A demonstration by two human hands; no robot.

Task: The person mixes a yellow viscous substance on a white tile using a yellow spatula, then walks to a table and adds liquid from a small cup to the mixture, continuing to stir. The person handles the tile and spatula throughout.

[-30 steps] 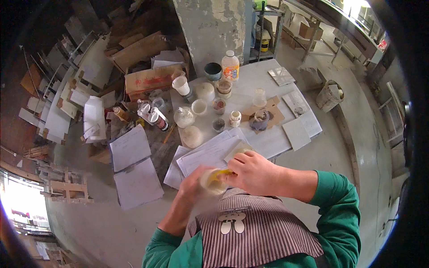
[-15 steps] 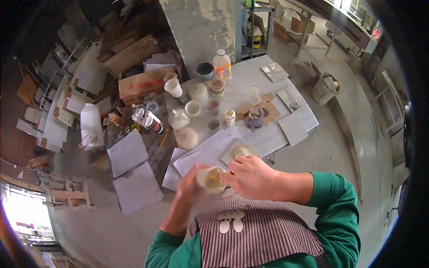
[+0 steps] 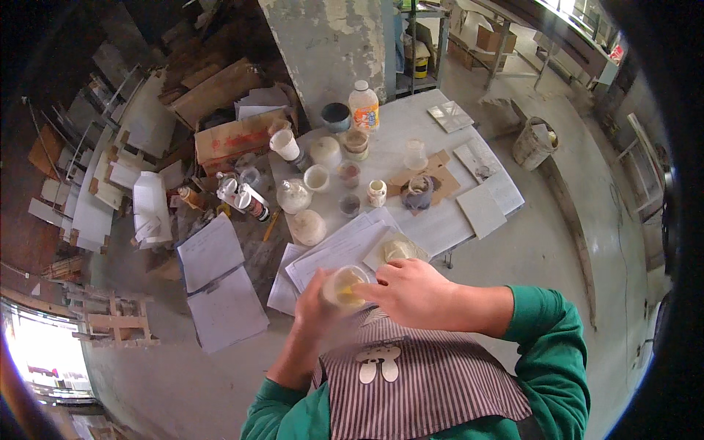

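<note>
My left hand is wrapped round a translucent plastic cup, held in front of my striped apron with its mouth tilted toward my right hand. The fingers of my right hand are closed at the cup's mouth, on a thin yellow tool that reaches inside; its shape is mostly hidden by fingers and cup wall. Just beyond my right hand, a clear container with pale contents stands on a light tile beside loose paper sheets.
The table carries several cups and jars, a white bottle with an orange label, a stained cup on cardboard, and pale tiles along its right edge. An open folder lies at the left. A bucket stands on the floor.
The cup has turned slightly and risen a little, and more of the yellow tool shows inside it. My right hand has shifted slightly at its mouth.
</note>
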